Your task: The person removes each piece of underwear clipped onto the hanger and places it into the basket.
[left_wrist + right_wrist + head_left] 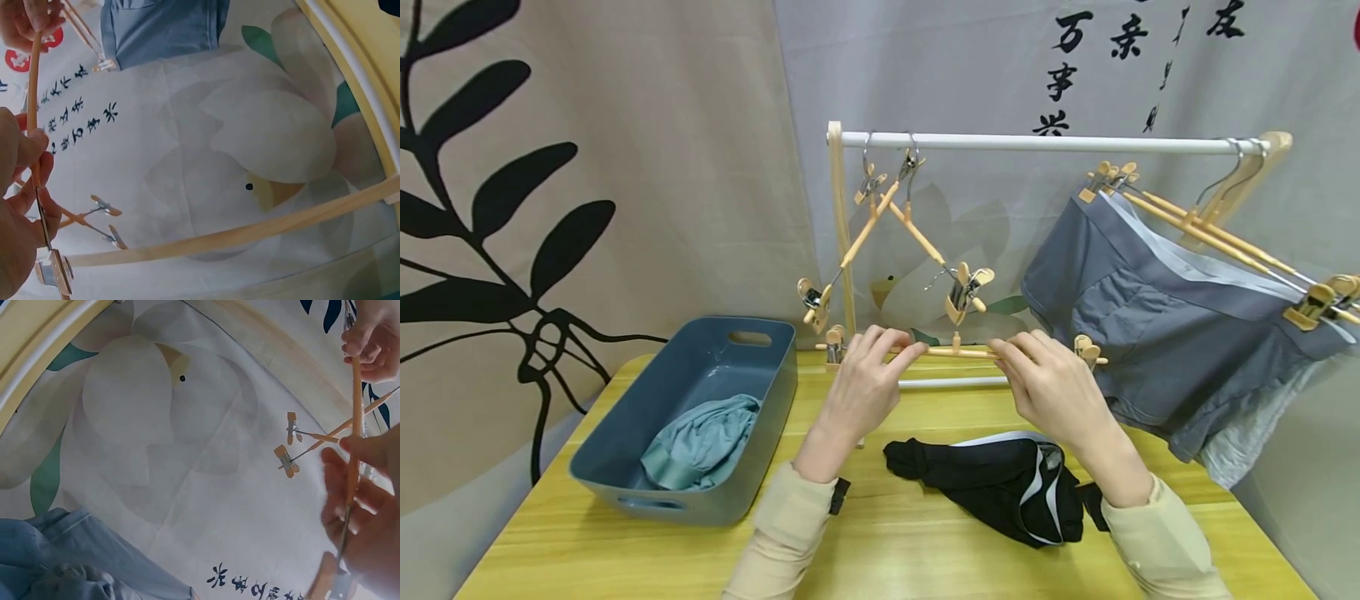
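Both hands hold one wooden clip hanger (957, 352) level above the table, in front of the rack. My left hand (867, 385) pinches its bar left of the middle, and my right hand (1054, 385) pinches it on the other side. Past the left fingers shows a wooden clip (835, 346); another clip (1086, 350) sits beyond the right hand. In the left wrist view, thumb and fingers close round the bar (33, 94), near its metal end. The right wrist view shows the right fingers round the same bar (357, 406). Black clothing (992, 483) with white trim lies below the hands.
Two clip hangers (891, 200) hang at the left of the white rail (1000, 143). At the right hang grey-blue shorts (1150, 292) on clip hangers. A blue-grey basket (752, 450) at the left contains a teal cloth (703, 442). All stands on a yellow wooden table (880, 558).
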The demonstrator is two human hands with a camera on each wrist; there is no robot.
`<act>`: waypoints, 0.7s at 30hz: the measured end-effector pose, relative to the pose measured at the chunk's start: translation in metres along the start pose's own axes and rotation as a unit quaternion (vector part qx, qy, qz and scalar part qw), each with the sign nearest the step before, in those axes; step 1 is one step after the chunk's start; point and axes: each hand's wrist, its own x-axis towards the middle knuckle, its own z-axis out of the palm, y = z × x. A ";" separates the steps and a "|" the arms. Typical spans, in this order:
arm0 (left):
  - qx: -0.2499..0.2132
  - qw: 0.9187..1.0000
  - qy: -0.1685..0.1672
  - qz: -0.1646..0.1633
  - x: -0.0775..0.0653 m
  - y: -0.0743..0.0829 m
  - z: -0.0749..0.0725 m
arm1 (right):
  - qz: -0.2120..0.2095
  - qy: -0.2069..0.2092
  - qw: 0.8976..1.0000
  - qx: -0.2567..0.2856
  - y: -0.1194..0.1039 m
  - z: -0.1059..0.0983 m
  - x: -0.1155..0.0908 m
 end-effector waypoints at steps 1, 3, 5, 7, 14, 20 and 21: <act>0.001 1.000 0.000 0.000 0.000 0.000 0.001 | 0.000 -0.001 1.000 0.008 0.000 0.000 0.000; 0.004 1.000 0.001 0.000 0.000 0.001 0.002 | -0.003 0.000 1.000 0.020 0.002 0.001 -0.001; 0.012 1.000 0.005 0.003 -0.001 0.003 0.003 | -0.004 0.003 1.000 0.027 0.004 0.001 -0.002; 0.023 1.000 0.011 0.007 -0.001 0.006 0.005 | -0.004 0.006 1.000 0.030 0.006 0.001 -0.003; 0.035 0.997 0.053 0.040 -0.004 0.028 0.015 | 0.003 0.010 1.000 0.022 0.013 0.005 -0.010; -0.018 0.994 -0.112 0.008 -0.017 0.063 0.044 | 0.014 0.020 1.000 0.012 0.019 0.006 -0.013; -0.030 0.987 -0.155 -0.005 -0.020 0.069 0.051 | 0.015 0.020 1.000 0.012 0.019 0.006 -0.014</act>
